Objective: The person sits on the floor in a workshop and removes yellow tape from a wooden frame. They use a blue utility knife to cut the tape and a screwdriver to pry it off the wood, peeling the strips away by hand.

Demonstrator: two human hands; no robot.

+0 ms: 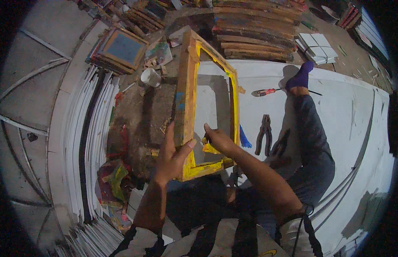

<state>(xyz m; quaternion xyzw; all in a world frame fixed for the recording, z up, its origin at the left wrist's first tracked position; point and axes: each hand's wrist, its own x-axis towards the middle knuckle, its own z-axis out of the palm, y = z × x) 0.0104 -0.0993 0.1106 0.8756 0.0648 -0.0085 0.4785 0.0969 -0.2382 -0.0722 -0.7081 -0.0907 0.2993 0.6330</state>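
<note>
A rectangular wooden frame [186,85], its front face smeared bright yellow, stands tilted up in front of my lap with an open middle. My left hand [168,159] grips its lower left side, fingers along the outer wood and thumb on the yellow edge. Inside the lower right part of the opening is my right hand [220,140], closed on a small yellow piece [210,148]; whether that is cloth or a scraper I cannot tell. Right of the frame, dark-handled pliers [264,135] and a red-handled screwdriver [266,92] lie on a white sheet [331,100].
Stacked wooden frames [256,25] fill the far side. Beside them lies a tied white bundle [317,48]. A white cup [150,78] stands left of the frame, near a blue-meshed frame [123,48]. Upright white sheets [76,145] line the left. My leg [310,128] stretches out right.
</note>
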